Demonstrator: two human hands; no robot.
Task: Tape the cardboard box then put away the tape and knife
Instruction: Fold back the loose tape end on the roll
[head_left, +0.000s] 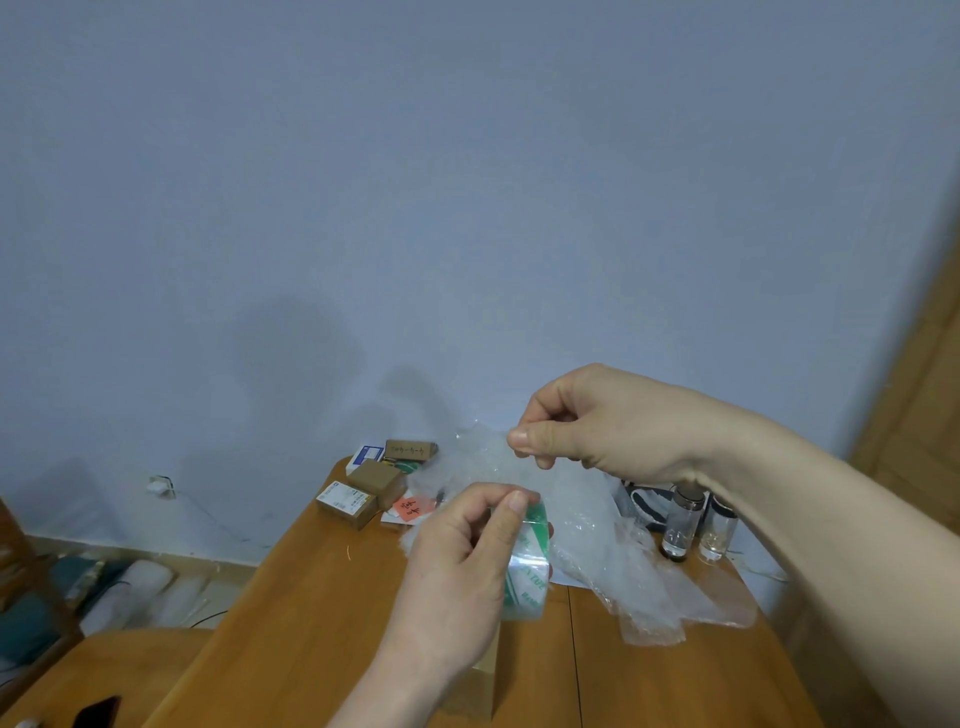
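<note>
My left hand (462, 566) grips a roll of clear tape (530, 561) with green lettering, held above the table. My right hand (587, 426) is raised higher and to the right, its thumb and fingers pinched on the free end of the tape, which stretches between the two hands. A plain cardboard box (480, 686) sits on the wooden table (322, 613) directly under my left wrist, mostly hidden by it. No knife is visible.
A crumpled sheet of bubble wrap (634, 571) lies right of the tape. Two glass bottles (701, 525) stand behind it. Several small boxes (363, 493) and an orange note (410, 506) sit at the table's far end. A dark object (96, 712) lies at bottom left.
</note>
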